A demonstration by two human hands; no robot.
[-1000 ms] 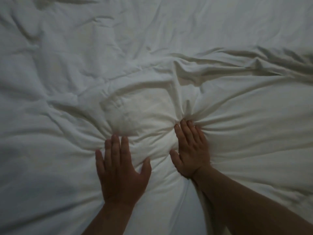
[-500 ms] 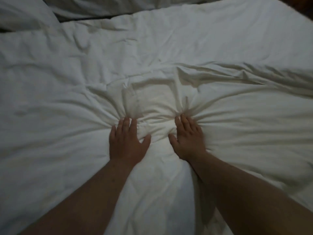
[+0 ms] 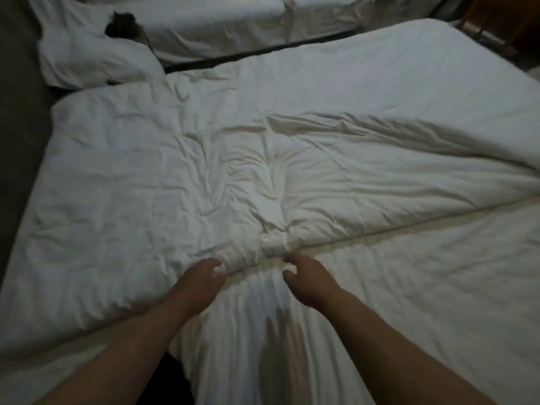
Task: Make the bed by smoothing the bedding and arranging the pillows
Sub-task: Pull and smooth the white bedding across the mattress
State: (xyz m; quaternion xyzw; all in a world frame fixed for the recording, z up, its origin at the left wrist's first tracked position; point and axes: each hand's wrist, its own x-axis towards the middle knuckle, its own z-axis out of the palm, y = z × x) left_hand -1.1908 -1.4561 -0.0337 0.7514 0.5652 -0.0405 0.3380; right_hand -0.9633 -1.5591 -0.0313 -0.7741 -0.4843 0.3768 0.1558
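Bedmaking: our left hand (image 3: 201,283) and right hand (image 3: 309,283) pinch the near edge of the rumpled white duvet (image 3: 263,171) in curled fingers, apparently to tug creases flat.

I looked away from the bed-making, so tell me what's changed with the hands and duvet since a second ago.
The left hand and right hand left the middle of the duvet, where they pressed flat, and drew back toward the person. Their fingers now curl at its near edge; whether they grip it is unclear. The duvet stays wrinkled, dented where they pressed.
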